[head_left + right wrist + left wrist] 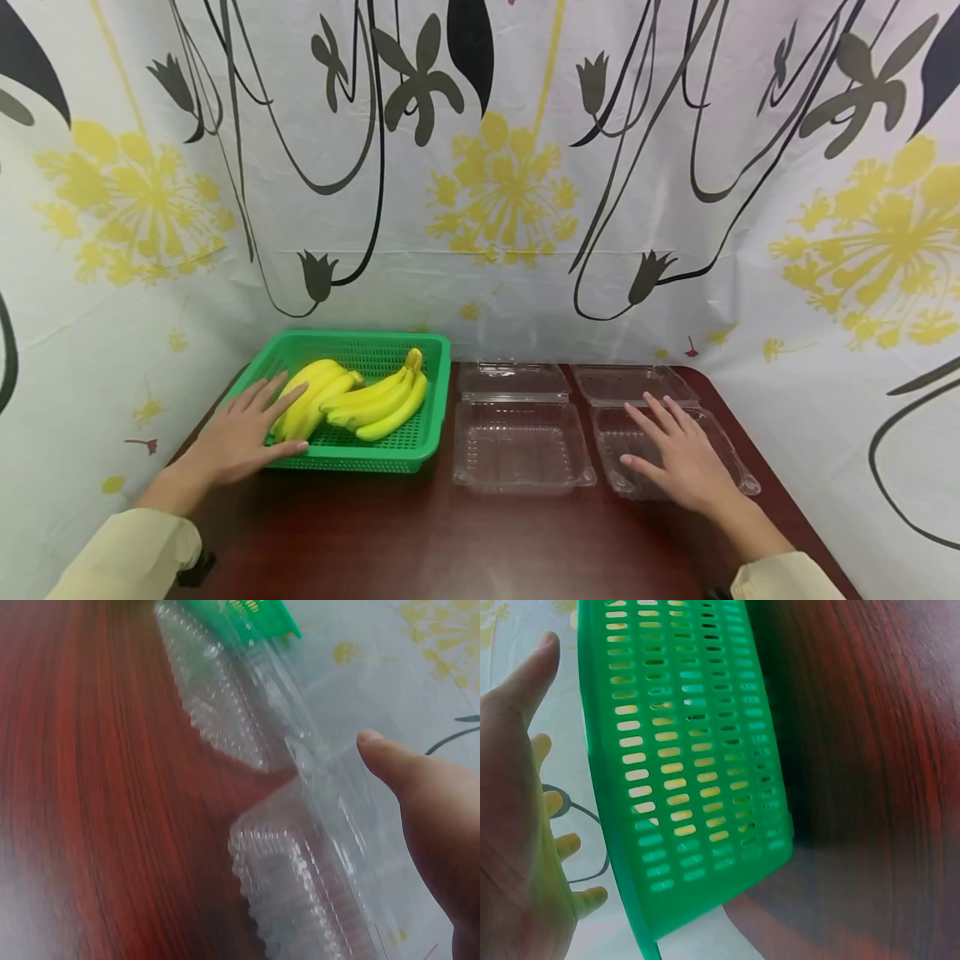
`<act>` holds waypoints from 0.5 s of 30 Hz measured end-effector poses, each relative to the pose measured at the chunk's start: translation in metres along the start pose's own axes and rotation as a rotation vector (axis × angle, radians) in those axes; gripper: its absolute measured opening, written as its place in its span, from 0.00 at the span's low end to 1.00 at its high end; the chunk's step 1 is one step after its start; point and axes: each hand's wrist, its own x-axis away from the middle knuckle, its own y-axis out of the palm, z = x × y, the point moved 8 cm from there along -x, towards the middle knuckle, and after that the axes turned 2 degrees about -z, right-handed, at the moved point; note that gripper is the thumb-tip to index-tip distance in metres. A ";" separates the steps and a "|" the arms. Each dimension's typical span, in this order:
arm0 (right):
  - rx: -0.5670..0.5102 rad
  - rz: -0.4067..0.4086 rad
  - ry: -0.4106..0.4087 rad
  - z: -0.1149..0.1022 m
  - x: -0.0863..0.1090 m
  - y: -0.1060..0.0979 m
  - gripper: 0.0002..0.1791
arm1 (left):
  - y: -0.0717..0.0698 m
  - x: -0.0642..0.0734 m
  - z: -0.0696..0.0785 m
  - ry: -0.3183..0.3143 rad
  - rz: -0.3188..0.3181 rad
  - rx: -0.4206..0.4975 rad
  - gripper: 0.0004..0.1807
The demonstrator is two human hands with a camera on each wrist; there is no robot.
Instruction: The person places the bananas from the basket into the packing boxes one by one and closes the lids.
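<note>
In the head view, a green plastic basket (432,417) at the left holds two bunches of yellow bananas, the left bunch (318,396) and the right bunch (390,400). My left hand (236,433), fingers spread, is over the basket's front left corner and overlaps the left bunch; the left wrist view shows it beside the basket's rim, holding nothing. My right hand (686,458) hovers with spread fingers above the right clear plastic clamshell box (622,467). To its left sits a second clear clamshell box (521,446). Both boxes have their lids folded back.
A dark red-brown wooden table (480,542) carries the basket and boxes. Behind and on both sides hangs a white curtain (487,292) printed with yellow and grey flowers. The basket's front edge and the boxes' front edges lie roughly in line.
</note>
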 end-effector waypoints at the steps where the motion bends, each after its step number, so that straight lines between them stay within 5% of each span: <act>1: -0.015 0.001 0.006 -0.001 -0.001 0.000 0.42 | 0.000 -0.001 0.001 0.004 0.005 0.004 0.46; 15: -0.253 0.063 0.083 -0.030 -0.018 0.002 0.41 | 0.004 -0.022 0.025 -0.017 0.019 0.155 0.49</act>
